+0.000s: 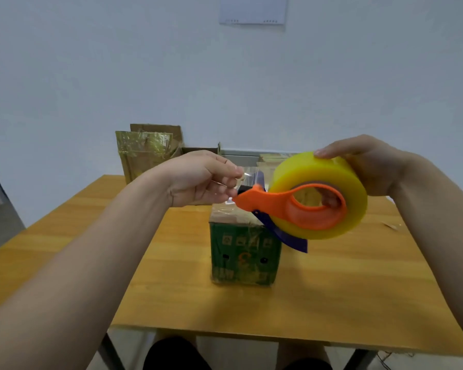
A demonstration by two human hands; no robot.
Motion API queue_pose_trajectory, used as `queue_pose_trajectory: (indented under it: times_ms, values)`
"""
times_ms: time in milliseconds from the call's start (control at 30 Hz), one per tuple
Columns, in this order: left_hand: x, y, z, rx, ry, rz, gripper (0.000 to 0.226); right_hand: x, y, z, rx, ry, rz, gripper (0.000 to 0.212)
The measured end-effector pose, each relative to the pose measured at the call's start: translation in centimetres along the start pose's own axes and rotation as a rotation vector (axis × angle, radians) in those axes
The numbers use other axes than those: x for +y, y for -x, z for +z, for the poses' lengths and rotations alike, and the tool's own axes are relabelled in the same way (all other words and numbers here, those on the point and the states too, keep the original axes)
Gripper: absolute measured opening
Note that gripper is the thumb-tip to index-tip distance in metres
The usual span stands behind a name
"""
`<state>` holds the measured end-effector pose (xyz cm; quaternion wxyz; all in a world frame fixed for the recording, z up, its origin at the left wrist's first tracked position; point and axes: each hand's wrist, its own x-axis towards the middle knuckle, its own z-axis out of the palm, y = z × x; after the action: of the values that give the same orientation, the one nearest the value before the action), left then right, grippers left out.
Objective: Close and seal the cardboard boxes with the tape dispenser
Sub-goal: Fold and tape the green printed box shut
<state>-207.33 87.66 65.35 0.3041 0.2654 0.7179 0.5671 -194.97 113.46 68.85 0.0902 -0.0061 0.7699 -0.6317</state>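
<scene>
left hand pinches tape end | right hand grips one dispenser | one green box

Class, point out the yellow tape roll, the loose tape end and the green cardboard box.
yellow tape roll (305, 169): head view, outer curved face.
loose tape end (251, 174): head view, middle of the clear strip.
green cardboard box (243, 259): head view, printed front side.

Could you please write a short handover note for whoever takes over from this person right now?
Left hand pinches the free tape end, drawn from the tape dispenser.
Right hand grips the tape dispenser by its yellow roll, above the green box.
Green box stands on the table, flaps down; its top seam is hidden.
More boxes sit at the far edge.
Left: lay the strip over the green box, cut, then do the others.
</scene>
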Motion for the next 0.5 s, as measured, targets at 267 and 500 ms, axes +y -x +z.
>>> queue_pose_trajectory:
  times_ms: [267, 500]
  values:
    - [-0.3, 0.7, 0.8, -0.007, 0.064, 0.005, 0.016, 2.5, 0.8, 0.0, -0.085, -0.153, -0.068, 0.058]
    - [-1.7, 0.4, 0.7, -0.017, 0.076, 0.0, 0.01, 2.2, 0.8, -0.4, -0.063, -0.048, -0.033, 0.039]
